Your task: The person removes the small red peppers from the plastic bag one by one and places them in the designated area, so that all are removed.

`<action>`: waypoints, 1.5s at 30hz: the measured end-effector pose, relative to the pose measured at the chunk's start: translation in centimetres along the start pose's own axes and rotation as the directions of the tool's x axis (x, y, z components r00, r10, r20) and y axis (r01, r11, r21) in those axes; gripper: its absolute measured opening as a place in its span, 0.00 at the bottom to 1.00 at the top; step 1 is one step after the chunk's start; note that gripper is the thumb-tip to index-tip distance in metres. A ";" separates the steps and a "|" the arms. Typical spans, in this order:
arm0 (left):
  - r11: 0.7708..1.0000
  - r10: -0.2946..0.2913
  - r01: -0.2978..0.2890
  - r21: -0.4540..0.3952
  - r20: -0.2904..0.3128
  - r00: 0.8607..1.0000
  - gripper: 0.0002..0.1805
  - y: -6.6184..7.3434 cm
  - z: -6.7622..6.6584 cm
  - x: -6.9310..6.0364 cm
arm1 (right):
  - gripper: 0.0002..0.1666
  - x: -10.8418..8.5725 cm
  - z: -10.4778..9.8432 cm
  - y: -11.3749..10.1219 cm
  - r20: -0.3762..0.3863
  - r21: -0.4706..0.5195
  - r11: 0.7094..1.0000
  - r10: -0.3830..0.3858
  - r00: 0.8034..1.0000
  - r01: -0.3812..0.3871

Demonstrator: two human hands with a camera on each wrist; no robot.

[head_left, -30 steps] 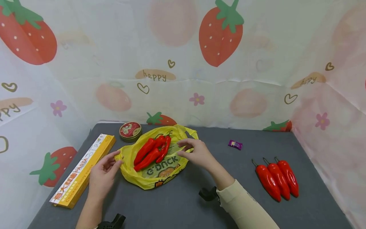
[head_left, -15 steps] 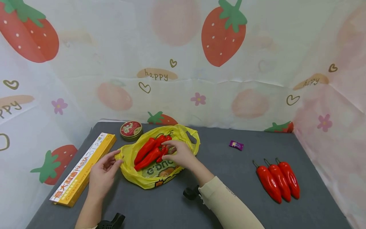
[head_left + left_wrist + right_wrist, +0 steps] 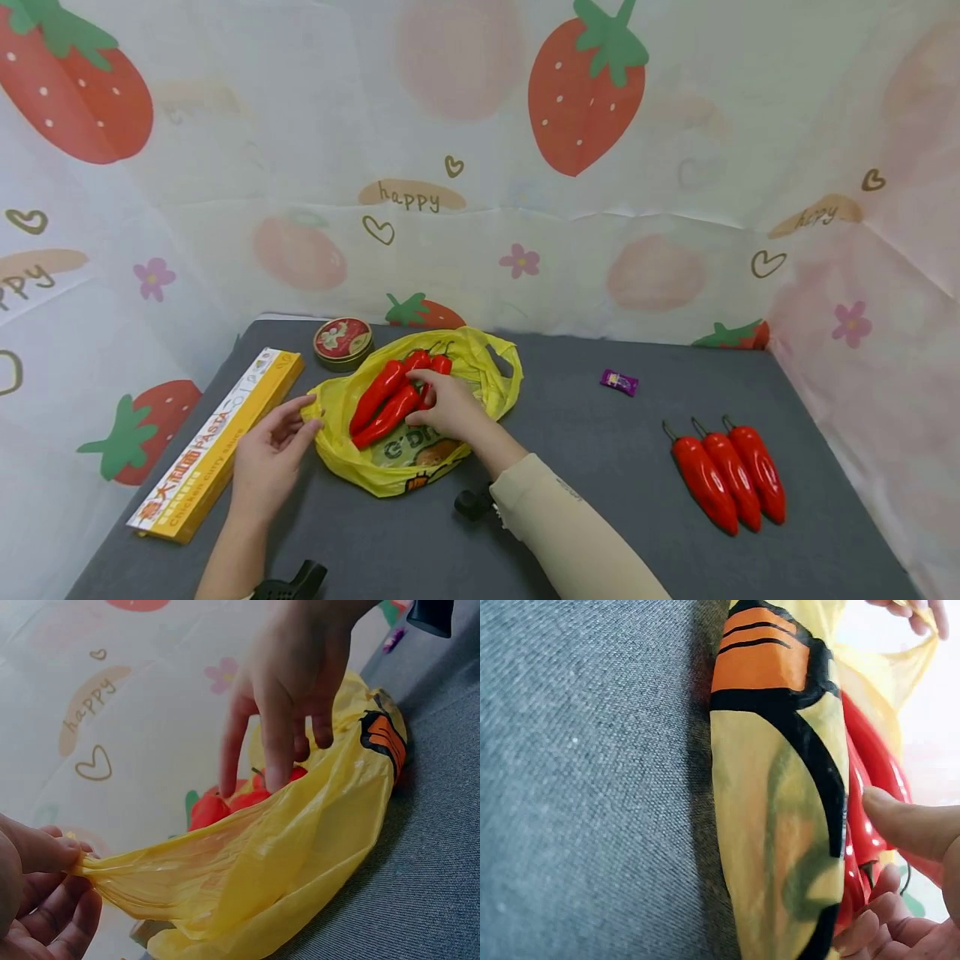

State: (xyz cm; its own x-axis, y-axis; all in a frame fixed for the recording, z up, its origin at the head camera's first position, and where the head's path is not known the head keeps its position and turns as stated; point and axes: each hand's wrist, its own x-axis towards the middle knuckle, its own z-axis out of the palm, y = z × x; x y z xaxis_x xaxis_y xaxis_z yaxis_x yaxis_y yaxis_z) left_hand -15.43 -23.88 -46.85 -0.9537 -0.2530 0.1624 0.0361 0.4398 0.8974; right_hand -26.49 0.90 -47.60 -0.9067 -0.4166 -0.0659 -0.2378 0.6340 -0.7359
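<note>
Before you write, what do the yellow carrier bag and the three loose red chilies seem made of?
Yellow carrier bag: thin, shiny plastic film; it wrinkles and looks translucent.
Three loose red chilies: smooth, glossy, with bright highlights; perhaps moulded plastic, but possibly real.

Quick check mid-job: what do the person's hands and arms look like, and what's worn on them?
The left hand and right hand wear no gloves. The right arm has a cream sleeve with a small dark marking. A black wrist device shows at each wrist: left, right.
</note>
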 end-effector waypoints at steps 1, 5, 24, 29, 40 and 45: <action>1.000 -0.002 0.002 0.001 0.001 1.000 0.23 0.0 0.0 0.0 | 0.39 0.1 0.1 0.0 0.006 -0.009 1.000 0.006 1.000 -0.006; 1.000 -0.015 0.015 0.006 0.008 1.000 0.23 -0.1 0.0 0.0 | 0.38 0.3 0.3 0.0 0.012 -0.068 0.997 0.031 0.999 -0.031; 1.000 -0.016 0.016 0.008 0.006 1.000 0.23 -0.2 0.0 0.1 | 0.37 0.6 0.6 -0.3 -0.006 -0.205 0.977 0.053 0.999 -0.053; 1.000 -0.015 0.015 0.010 0.001 1.000 0.23 -0.3 0.0 0.1 | 0.34 0.6 0.5 -0.6 0.005 -0.230 0.970 0.082 0.997 -0.079; 1.000 0.004 -0.004 -0.004 -0.001 1.000 0.23 -0.3 0.1 0.0 | 0.24 -1.2 -2.0 -0.3 -0.007 -0.165 0.986 -0.016 1.000 0.015; 1.000 0.009 -0.009 -0.001 -0.001 1.000 0.22 -0.3 0.1 0.0 | 0.25 -3.0 -3.9 -0.7 -0.014 -0.009 0.999 -0.038 0.999 0.038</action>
State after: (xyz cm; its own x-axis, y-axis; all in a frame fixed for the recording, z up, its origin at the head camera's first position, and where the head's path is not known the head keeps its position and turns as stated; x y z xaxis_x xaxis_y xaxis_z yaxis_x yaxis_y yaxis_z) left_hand -15.50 -23.93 -47.12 -0.9532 -0.2499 0.1704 0.0446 0.4410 0.8964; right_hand -25.02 4.29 -44.27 -0.9019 -0.4311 -0.0283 -0.2752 0.6238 -0.7315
